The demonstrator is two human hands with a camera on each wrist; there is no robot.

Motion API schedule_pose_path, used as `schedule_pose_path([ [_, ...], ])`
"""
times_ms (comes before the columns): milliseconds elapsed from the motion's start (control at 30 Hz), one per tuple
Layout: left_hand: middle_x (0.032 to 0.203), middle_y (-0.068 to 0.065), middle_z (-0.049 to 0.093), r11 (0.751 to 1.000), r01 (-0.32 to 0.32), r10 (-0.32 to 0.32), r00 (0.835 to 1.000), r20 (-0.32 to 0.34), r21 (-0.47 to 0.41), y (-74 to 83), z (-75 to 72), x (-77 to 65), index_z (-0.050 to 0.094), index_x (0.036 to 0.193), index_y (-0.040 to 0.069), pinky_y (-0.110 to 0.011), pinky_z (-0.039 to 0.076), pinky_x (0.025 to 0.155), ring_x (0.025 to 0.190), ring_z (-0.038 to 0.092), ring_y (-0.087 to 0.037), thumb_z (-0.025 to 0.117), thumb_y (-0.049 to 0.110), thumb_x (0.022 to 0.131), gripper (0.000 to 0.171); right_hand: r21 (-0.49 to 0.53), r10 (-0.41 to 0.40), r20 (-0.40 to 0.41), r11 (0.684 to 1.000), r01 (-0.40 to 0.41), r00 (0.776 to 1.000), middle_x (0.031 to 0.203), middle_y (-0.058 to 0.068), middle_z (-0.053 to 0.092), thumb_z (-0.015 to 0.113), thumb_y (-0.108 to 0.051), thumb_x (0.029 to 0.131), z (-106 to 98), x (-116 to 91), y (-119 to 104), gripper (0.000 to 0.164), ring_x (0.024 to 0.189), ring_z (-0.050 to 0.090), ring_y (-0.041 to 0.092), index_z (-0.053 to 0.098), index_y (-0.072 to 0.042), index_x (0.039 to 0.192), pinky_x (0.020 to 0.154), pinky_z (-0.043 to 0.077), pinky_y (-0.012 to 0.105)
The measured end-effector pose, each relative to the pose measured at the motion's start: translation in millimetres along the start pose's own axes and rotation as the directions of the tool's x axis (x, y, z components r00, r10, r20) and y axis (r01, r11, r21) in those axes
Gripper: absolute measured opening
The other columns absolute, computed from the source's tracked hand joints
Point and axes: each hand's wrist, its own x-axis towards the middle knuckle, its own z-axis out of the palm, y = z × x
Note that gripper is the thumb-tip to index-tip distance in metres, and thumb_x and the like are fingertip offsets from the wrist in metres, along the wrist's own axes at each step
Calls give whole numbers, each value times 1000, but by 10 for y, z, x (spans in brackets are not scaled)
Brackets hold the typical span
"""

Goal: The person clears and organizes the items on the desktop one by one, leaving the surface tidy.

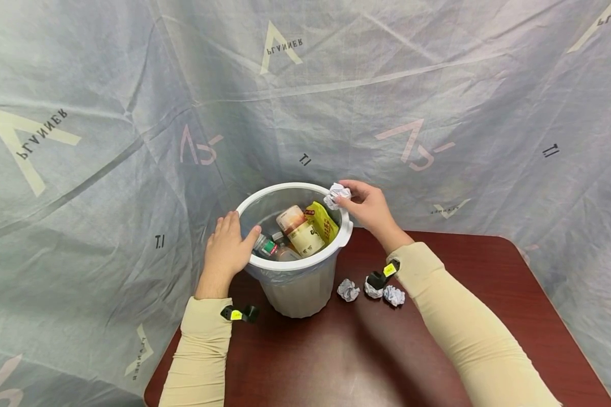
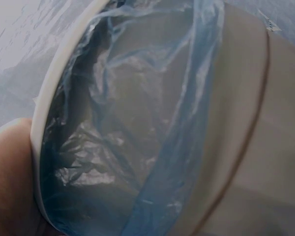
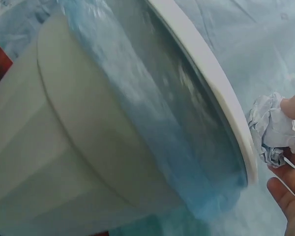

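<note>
A grey trash can [image 1: 300, 291] with a white rim and a bluish liner bag [image 2: 182, 123] stands on the table. My left hand [image 1: 228, 249] rests on the rim at its left side, fingers straight and the thumb reaching over the edge. Above the rim's right side, my right hand [image 1: 369, 206] pinches a crumpled paper ball [image 1: 338, 196] between thumb and fingers. In the right wrist view that paper ball [image 3: 273, 129] appears just beyond the rim. Inside the can lie a cream and brown container [image 1: 301, 232], a yellow packet [image 1: 322, 222] and a clear plastic bottle [image 1: 266, 246].
Three more crumpled paper balls lie on the dark red table [image 1: 305, 362] right of the can: one [image 1: 348, 290] nearer the can, another [image 1: 373, 289] partly behind the right wrist camera, and a third [image 1: 394, 295] beside it. Grey printed cloth [image 1: 305, 124] hangs behind the table.
</note>
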Motion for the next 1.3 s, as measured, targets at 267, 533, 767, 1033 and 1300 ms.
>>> schedule_pose_path([
  [267, 165, -24, 18, 1000, -6, 6, 1000, 0, -4, 7, 0, 8, 18, 160, -3, -66, 17, 117, 153, 9, -43, 38, 56, 105, 83, -66, -21, 55, 998, 25, 998, 108, 14, 73, 77, -18, 91, 126, -1, -121, 44, 91, 67, 26, 68, -6, 131, 82, 54, 33],
  [533, 165, -24, 17, 1000, -5, 5, 1000, 5, 1, 7, -1, 4, 17, 160, -3, -66, 17, 118, 153, 9, -43, 38, 56, 105, 83, -3, -57, 138, 998, 58, 989, 129, 12, 68, 73, -21, 94, 103, -23, -135, 44, 112, 65, 27, 65, -7, 135, 92, 51, 39],
  [767, 166, -24, 16, 1000, -2, 2, 1000, 8, -7, 1, -5, -4, 17, 160, -3, -65, 16, 118, 153, 8, -43, 37, 56, 105, 83, 39, -38, 39, 999, 36, 999, 130, 17, 67, 71, -18, 96, -25, -89, -71, 41, 106, 64, 25, 64, -2, 134, 86, 50, 25],
  [1033, 166, -24, 16, 1000, -5, 6, 1000, 6, -8, -8, 2, 8, 16, 160, -3, -66, 16, 118, 153, 7, -43, 37, 57, 105, 84, 63, -42, -109, 997, 49, 993, 131, 25, 64, 68, -12, 97, -323, -374, -17, 41, 120, 63, 31, 61, 8, 132, 102, 49, 37],
  [1300, 166, -25, 16, 1000, -9, 9, 1000, 8, -4, -17, -1, 9, 16, 160, -4, -66, 16, 117, 153, 8, -44, 36, 56, 105, 84, 81, 79, -150, 994, -67, 986, 136, 25, 60, 68, -18, 98, -541, -733, 692, 45, 122, 62, 23, 59, 3, 138, 95, 49, 17],
])
